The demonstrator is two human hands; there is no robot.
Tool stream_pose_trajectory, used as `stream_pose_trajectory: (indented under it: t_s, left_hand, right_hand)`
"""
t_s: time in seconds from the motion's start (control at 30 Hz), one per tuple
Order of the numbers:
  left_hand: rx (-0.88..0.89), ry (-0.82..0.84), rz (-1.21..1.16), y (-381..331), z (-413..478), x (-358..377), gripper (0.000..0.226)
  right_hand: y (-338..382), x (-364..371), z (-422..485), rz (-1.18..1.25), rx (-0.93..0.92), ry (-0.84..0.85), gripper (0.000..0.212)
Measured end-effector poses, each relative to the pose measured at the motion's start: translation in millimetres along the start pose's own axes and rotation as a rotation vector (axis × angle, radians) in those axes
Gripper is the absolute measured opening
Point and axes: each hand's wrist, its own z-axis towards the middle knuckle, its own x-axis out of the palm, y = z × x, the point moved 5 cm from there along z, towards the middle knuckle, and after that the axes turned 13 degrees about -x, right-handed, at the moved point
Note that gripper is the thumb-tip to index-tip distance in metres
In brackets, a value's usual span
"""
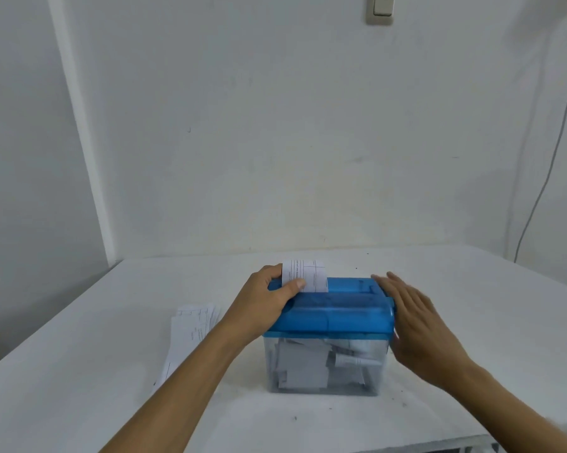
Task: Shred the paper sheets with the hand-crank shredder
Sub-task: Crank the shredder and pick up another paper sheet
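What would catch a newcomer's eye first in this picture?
The blue-lidded shredder, its clear plastic bin holding paper scraps, stands centred on the white table. The left grip pinches a printed white paper sheet standing in the lid's left end; the right grip is open beside its right end.

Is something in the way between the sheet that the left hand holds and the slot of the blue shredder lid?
Nothing visible. The sheet already stands in the slot of the blue lid, pinched by the left hand. The right hand is open beside the lid's right end, not over the slot.
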Motion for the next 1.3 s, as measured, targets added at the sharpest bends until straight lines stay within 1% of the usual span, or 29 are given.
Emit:
stream_pose_trajectory:
  t_s: [0.03,0.1,0.13,0.17,0.23,0.27,0.33,0.43,0.5,0.53,0.6,0.67,0.77,0.83,0.9,0.97,1.0,1.13,1.23,1.3]
  left_hand:
    - [-0.007,0.002,0.003,1,1,1,0.022]
    - [-0.015,0.008,0.004,3,1,2,0.013]
    - [-0.019,0.011,0.001,4,0,2,0.014]
    - [-0.020,0.018,-0.003,5,0,2,0.024]
    - [-0.012,0.031,-0.003,6,-3,3,0.062]
    - [-0.008,0.039,0.021,5,-5,3,0.075]
    - [-0.016,0.054,0.091,4,-4,3,0.084]
    - [-0.035,0.061,0.174,6,-1,1,0.090]
    - [-0.046,0.052,0.195,6,-1,0,0.088]
    - [-0.046,0.053,0.203,5,-2,0,0.087]
    - [-0.051,0.072,0.222,2,-2,-1,0.086]
    - [-0.055,0.099,0.237,1,-1,-1,0.083]
    - [-0.050,0.127,0.253,-1,1,0,0.086]
    - [-0.036,0.142,0.252,-3,1,1,0.093]
    - [-0.031,0.154,0.247,-4,1,2,0.100]
    - [-0.025,0.162,0.236,-6,0,3,0.101]
    - [-0.024,0.164,0.226,-6,-1,4,0.101]
    - [-0.024,0.177,0.204,-6,0,5,0.099]
    - [-0.013,0.196,0.186,-6,0,5,0.092]
    - [-0.014,0.198,0.177,-5,1,5,0.088]
  right_hand:
    - [5,6,-4,0.028,0.002,0.007,0.090]
    - [14,16,-12,0.105,0.020,0.022,0.069]
    - [17,20,-14,0.133,0.029,0.028,0.060]
    - [20,20,-17,0.161,0.039,0.024,0.054]
    - [23,16,-18,0.246,0.067,0.049,0.047]
    - [25,10,-18,0.288,0.077,0.065,0.048]
    - [31,-1,-23,0.299,0.086,0.143,0.049]
    - [37,-15,-32,0.274,0.096,0.256,0.039]
    - [40,-28,-36,0.262,0.111,0.320,0.023]
    - [40,-35,-35,0.261,0.121,0.357,0.021]
    - [41,-50,-31,0.256,0.130,0.419,0.026]
    - [39,-66,-25,0.288,0.164,0.473,0.022]
    - [35,-91,-17,0.315,0.172,0.495,0.020]
    - [31,-110,-8,0.321,0.178,0.454,0.020]
    - [24,-125,4,0.264,0.180,0.416,0.022]
    - [15,-135,16,0.238,0.188,0.361,0.024]
    - [10,-139,23,0.257,0.189,0.304,0.025]
    - [-11,-139,49,0.447,0.184,0.015,0.034]
    - [-20,-108,58,0.621,0.207,-0.076,0.023]
    - [-25,-79,53,0.685,0.267,-0.114,0.018]
